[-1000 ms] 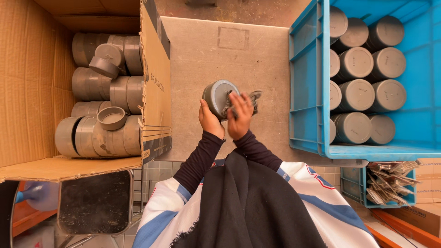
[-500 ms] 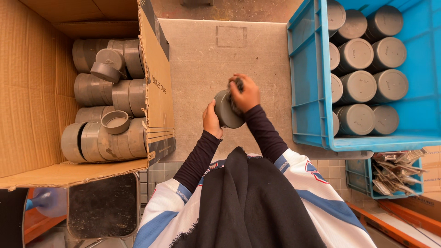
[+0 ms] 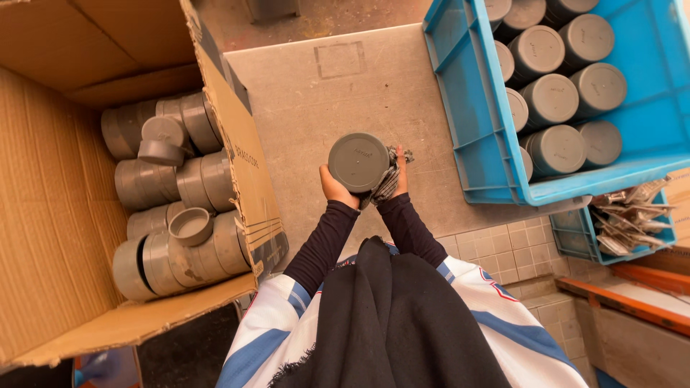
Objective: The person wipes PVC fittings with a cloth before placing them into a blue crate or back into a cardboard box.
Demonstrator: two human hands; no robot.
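Now both hands, left hand and right hand, fingers wrapped around one grey cap above the metal table.

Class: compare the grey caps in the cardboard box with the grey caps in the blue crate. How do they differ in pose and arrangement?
The caps in the cardboard box lie on their sides in stacked rows, with a couple of loose ones on top; the caps in the blue crate stand with flat tops up, side by side. The box lot looks jumbled, the crate lot orderly. Both are round, grey and alike in shape.
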